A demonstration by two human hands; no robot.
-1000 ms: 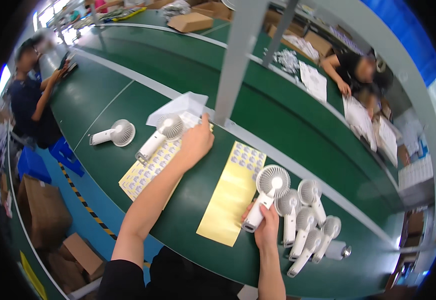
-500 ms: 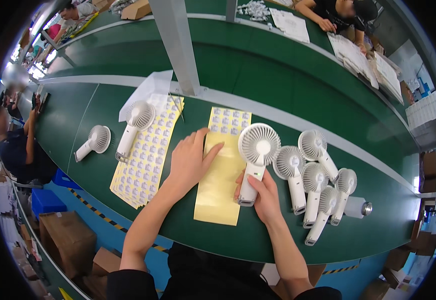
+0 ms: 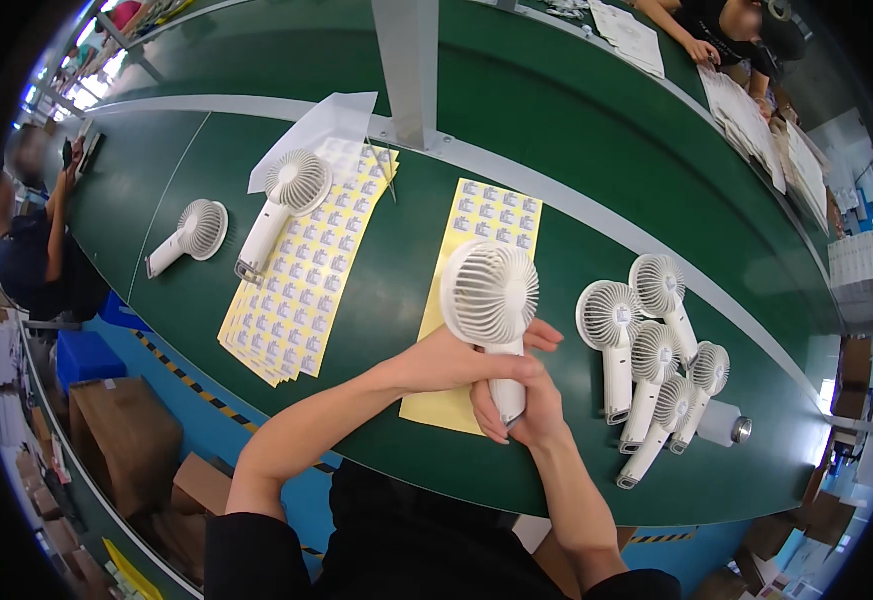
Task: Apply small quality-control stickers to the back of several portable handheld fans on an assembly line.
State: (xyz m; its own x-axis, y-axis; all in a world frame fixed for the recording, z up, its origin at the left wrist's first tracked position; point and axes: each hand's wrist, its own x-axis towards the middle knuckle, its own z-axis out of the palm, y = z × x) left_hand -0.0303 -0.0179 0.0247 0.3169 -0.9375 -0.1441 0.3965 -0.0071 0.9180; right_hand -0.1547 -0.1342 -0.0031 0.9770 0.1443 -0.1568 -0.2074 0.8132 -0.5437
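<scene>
A white handheld fan is upright over a yellow label sheet. My right hand is closed round its handle. My left hand reaches behind the fan's neck and grips there, its fingertips showing on the right side; the fan hides part of this hand. Small grey-printed labels fill the upper rows of the sheet, and the part below is bare yellow backing. To the right lies a group of several similar fans, some with a small label at the centre of the round head.
To the left, a white fan rests on a stack of label sheets beside a translucent sheet. Another fan lies farther left. A bottle lies at the right. A metal post rises behind. Co-workers sit left and across.
My left hand has moved from the label sheet to the fan's neck. The fan in my right hand has turned and shifted slightly left. The whole view has shifted a little.
</scene>
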